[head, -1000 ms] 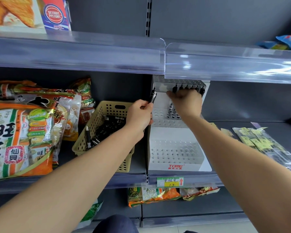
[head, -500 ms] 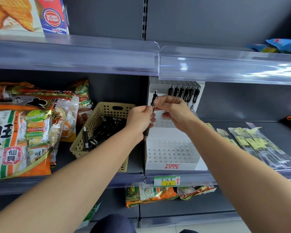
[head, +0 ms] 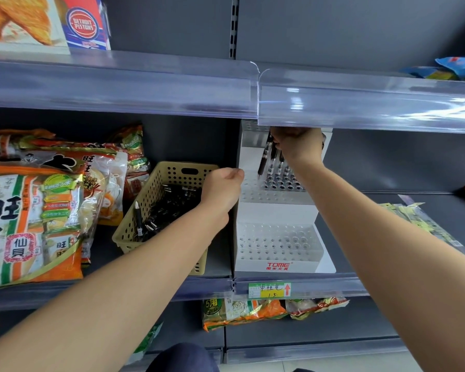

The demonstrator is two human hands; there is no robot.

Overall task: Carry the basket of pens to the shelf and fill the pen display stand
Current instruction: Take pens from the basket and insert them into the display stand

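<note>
A beige perforated basket [head: 156,183] stands on the shelf with several black pens [head: 167,208] inside. To its right is the white tiered pen display stand [head: 277,253]. My right hand [head: 298,146] reaches under the upper shelf's edge and grips a black pen [head: 263,159], tip down over the stand's top tier. Several pens [head: 279,167] stand in that tier; the lower tiers show bare holes. My left hand [head: 222,189] hovers curled between the basket and the stand's left edge, with nothing visible in it.
Large snack bags [head: 32,210] crowd the shelf left of the basket. The upper shelf's clear price rail [head: 360,103] hangs low over the stand's top. Flat yellow-labelled packets [head: 419,221] lie to the right. More snack bags [head: 247,310] sit on the shelf below.
My right hand took a pen from my left hand at the stand's left edge and moved it up to the top tier. My left hand sank toward the basket.
</note>
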